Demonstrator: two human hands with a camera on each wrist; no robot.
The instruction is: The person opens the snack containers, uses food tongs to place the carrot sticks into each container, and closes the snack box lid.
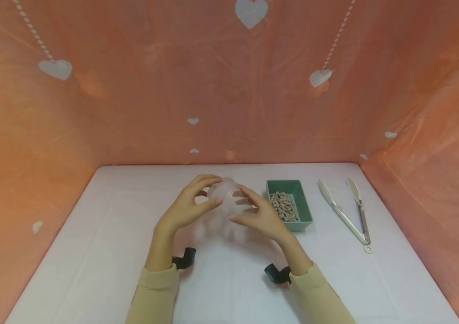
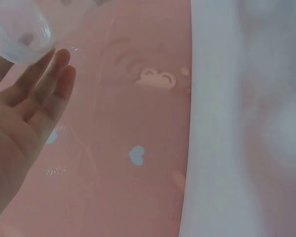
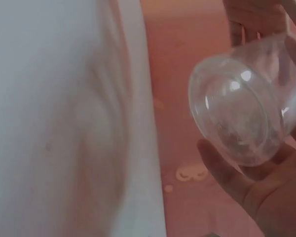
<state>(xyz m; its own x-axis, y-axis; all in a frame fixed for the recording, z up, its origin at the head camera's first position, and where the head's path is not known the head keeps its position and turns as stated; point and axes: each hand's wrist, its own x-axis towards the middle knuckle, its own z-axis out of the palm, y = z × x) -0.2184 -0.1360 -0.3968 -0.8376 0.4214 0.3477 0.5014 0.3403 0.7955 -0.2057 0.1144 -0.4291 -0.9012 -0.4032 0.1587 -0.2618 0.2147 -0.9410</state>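
Plastic, clear and shiny, sits between your fingers: your left hand (image 1: 186, 208) and right hand (image 1: 263, 218) curl round opposite sides of a transparent jar (image 1: 226, 189), tilted and raised off the white tabletop (image 1: 111, 225). The two-sided hold is probably because a smooth, round wall needs steadying from both flanks. Whether its ringed end is mouth or base, you can't tell from the right wrist view. Just beyond your right hand stands a green rectangular tub (image 1: 302, 204), its walls containing grey-brown pieces (image 1: 284, 207). Farther right, tongs (image 1: 348, 222) lie splayed, hinge end towards you, seemingly for easy reach.
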